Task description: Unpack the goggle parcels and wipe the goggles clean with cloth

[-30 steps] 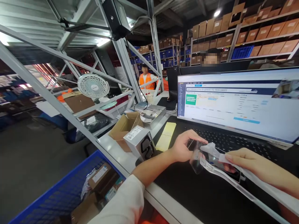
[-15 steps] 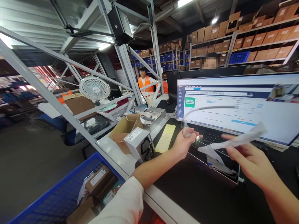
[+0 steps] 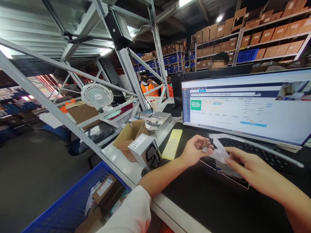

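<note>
My left hand is pinched on the corner of a clear plastic bag that hangs just over the laptop keyboard. My right hand is closed on the same bag from the right, its fingers over the crumpled white part. A long thin strip of the bag trails to the right above the keys. What is inside the bag is too blurred to name. The laptop screen shows a web page.
A silver box with a black logo, an open cardboard box, a yellow pad and a metal tray lie left of the laptop. A blue bin holds parcels. A white fan stands behind. Two people work beyond.
My right hand came down and left from its raised position, back onto the bag. The strip it had lifted now lies low over the keyboard. My left hand stayed in place.
</note>
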Available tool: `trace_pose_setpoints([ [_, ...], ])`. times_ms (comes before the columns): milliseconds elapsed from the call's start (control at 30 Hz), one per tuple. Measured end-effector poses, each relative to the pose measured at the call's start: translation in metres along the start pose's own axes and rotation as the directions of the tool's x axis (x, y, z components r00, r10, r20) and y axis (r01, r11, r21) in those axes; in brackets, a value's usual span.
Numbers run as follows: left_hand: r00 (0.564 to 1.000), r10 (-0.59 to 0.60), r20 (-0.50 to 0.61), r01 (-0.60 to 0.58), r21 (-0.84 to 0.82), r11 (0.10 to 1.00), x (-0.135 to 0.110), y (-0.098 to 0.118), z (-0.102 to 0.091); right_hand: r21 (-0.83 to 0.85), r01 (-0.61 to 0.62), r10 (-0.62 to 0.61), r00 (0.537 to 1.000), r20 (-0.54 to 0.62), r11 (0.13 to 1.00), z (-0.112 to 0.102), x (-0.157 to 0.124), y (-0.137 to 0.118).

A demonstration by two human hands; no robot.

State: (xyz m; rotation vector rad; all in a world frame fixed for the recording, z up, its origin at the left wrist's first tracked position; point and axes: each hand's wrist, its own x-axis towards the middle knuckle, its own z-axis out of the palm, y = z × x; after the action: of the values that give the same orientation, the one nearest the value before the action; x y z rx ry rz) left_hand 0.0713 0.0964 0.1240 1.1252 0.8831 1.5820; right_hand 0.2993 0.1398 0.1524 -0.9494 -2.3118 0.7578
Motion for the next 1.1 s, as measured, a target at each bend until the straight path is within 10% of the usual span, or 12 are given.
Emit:
trace_pose_setpoints([
  [133,0.99,0.081,-0.114,-0.079,0.018,0.997,0.004,0.008,-0.005,0.175,-0.131,0.186,0.918,-0.35,0.976,-0.023,0.001,0.015],
  [233,0.984,0.097,-0.152,-0.09,0.051,0.995,0.01,0.013,-0.012,0.291,0.072,0.158,0.704,-0.693,0.954,-0.033,-0.007,0.011],
  [300,0.984,0.088,-0.154,-0.076,0.083,0.994,0.013,0.012,-0.015,0.284,0.196,0.085,0.667,-0.74,0.939,-0.032,-0.013,-0.001],
  [467,0.982,0.095,-0.164,-0.078,0.106,0.991,0.015,0.004,-0.016,-0.105,0.063,-0.109,0.841,-0.529,0.993,-0.017,-0.016,-0.015],
  [700,0.972,0.096,-0.213,-0.092,0.028,0.995,0.014,0.005,-0.013,-0.311,0.213,-0.296,0.922,-0.249,0.926,0.005,-0.001,0.004],
  [1100,0.916,0.238,-0.322,-0.242,0.029,0.97,0.031,0.021,-0.032,-0.37,-0.095,0.098,0.995,-0.01,0.924,-0.002,0.019,0.045],
])
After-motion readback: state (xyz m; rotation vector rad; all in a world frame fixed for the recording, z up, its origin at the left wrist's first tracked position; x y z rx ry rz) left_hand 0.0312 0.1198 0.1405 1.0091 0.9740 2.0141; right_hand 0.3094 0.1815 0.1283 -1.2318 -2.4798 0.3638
